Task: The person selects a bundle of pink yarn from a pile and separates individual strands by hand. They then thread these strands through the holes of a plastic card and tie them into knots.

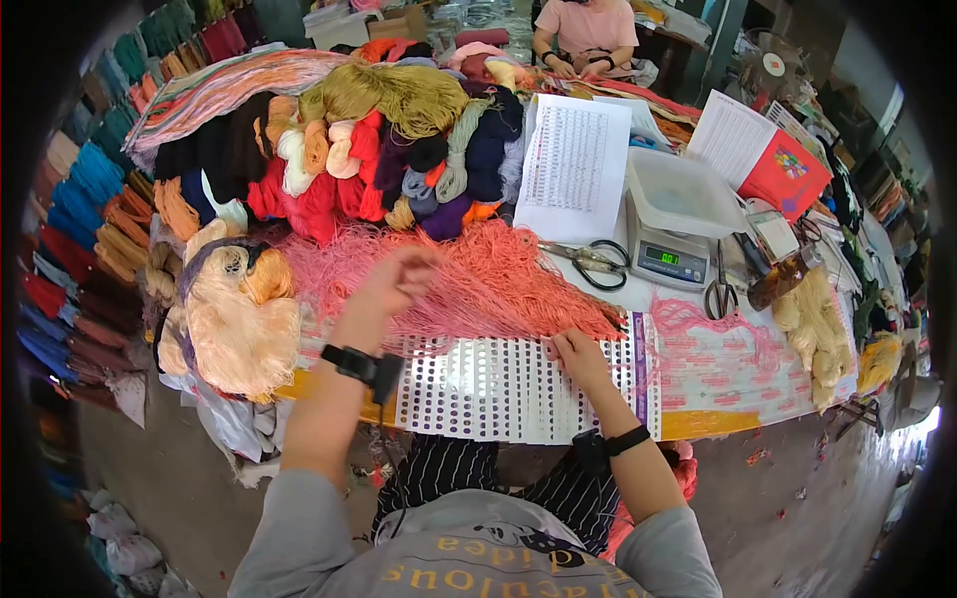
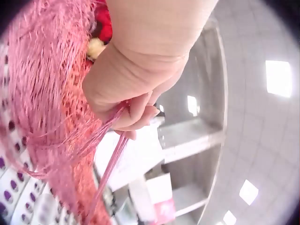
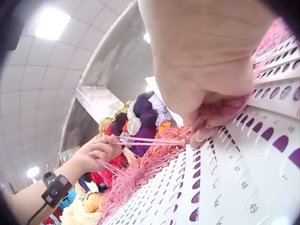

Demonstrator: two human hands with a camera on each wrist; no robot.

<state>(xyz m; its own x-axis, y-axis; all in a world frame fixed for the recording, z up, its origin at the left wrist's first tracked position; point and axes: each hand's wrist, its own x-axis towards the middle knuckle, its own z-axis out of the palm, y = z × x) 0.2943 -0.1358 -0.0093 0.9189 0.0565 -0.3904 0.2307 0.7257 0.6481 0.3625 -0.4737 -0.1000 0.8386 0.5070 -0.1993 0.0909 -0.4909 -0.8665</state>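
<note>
My left hand (image 1: 391, 283), raised over a heap of pink thread (image 1: 344, 274), grips a few pink strands (image 2: 112, 164) between curled fingers. Those strands run taut across to my right hand (image 1: 581, 361), as the right wrist view shows. There, my right fingers pinch the strands low over white cards (image 1: 478, 389) with rows of punched holes and printed numbers. Coral thread (image 1: 513, 264) spreads beside the pink heap, its gathered end close to my right hand.
Behind the threads lie many coloured skeins (image 1: 384, 95). A printed sheet (image 1: 573, 164), black-handled scissors (image 1: 603, 264), a digital scale (image 1: 670, 257) with a plastic tub (image 1: 683, 189), and smaller scissors (image 1: 720, 297) stand to the right. Another person (image 1: 586, 35) sits opposite.
</note>
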